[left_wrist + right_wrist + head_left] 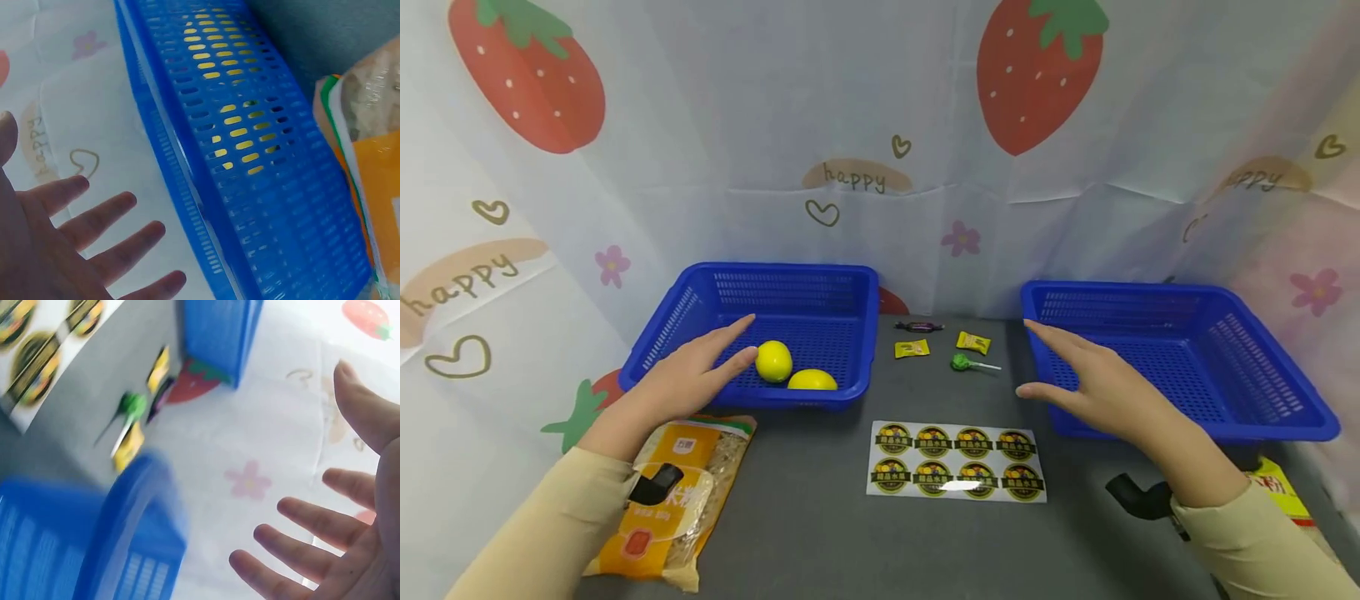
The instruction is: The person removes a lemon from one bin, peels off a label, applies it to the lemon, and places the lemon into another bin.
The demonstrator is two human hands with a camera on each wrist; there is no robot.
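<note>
My left hand (692,377) hovers over the near left part of the left blue basket (871,350), fingers straight and thumb apart, holding nothing. Two yellow lemons (773,362) lie in that basket, just right of the thumb in the head view. In the left wrist view the spread fingers (100,228) show beside the basket's slotted wall (250,206). My right hand (1101,379) hangs over the left side of the right blue basket (1225,429), also with straight fingers and nothing in it. No items show inside the visible part of the right basket.
Between the baskets lie a green lollipop (962,362), two yellow-wrapped candies (912,348) and a dark-wrapped candy (920,327). A sticker sheet (955,461) lies nearer on the grey table. An orange-labelled bag (700,492) sits under the left forearm; a yellow packet (1277,487) is by the right forearm.
</note>
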